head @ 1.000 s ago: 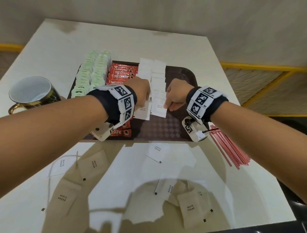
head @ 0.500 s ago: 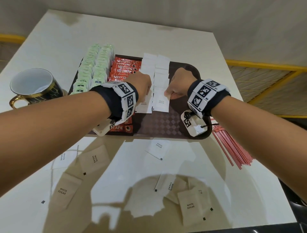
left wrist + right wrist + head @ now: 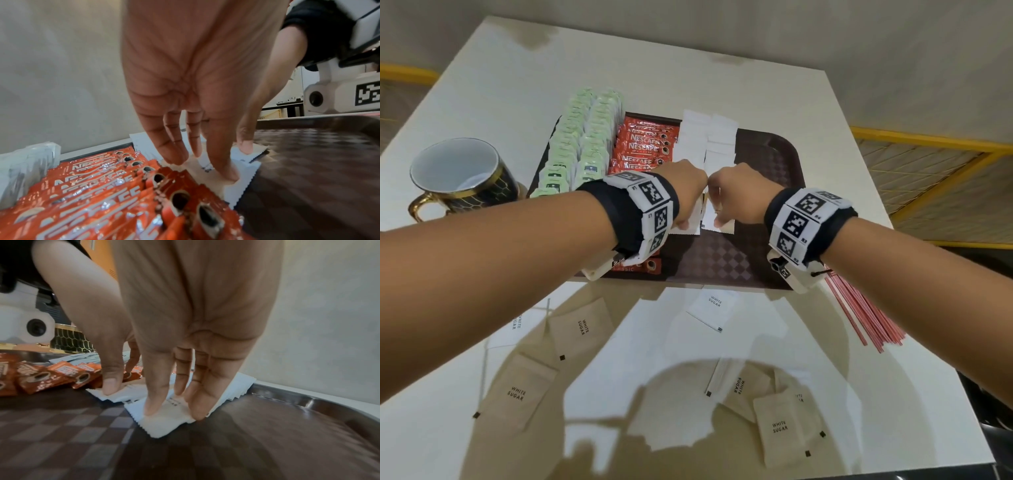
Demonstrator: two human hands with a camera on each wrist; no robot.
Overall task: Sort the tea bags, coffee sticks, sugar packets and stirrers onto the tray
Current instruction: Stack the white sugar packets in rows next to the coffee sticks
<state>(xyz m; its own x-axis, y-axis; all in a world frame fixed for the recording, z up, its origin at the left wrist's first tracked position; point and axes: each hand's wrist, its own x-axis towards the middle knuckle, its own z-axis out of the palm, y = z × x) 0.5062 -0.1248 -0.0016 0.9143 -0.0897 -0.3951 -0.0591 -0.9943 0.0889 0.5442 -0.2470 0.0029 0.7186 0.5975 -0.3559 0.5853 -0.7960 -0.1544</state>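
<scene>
A brown checkered tray (image 3: 767, 161) holds green tea bags (image 3: 582, 144) at the left, red coffee sticks (image 3: 647, 144) beside them, and two columns of white sugar packets (image 3: 719, 137). My left hand (image 3: 688, 192) presses straight fingers onto the front packet of the left column (image 3: 232, 190), right next to the coffee sticks (image 3: 102, 203). My right hand (image 3: 736, 195) presses its fingertips (image 3: 152, 408) on the front packet of the right column (image 3: 164, 425), and its thumb touches the neighbouring packet. Neither hand grips anything. Red stirrers (image 3: 859, 311) lie on the table off the tray's right front corner.
Several loose sugar packets lie on the glossy table in front of the tray, one white (image 3: 710, 308), others in shadow (image 3: 578, 329) (image 3: 779, 428). A dark mug with a gold rim (image 3: 458, 171) stands left of the tray. The tray's right part (image 3: 287, 434) is bare.
Both hands have drawn closer together over the front sugar packets, until their knuckles nearly meet. The packets under them now sit side by side in line with the columns.
</scene>
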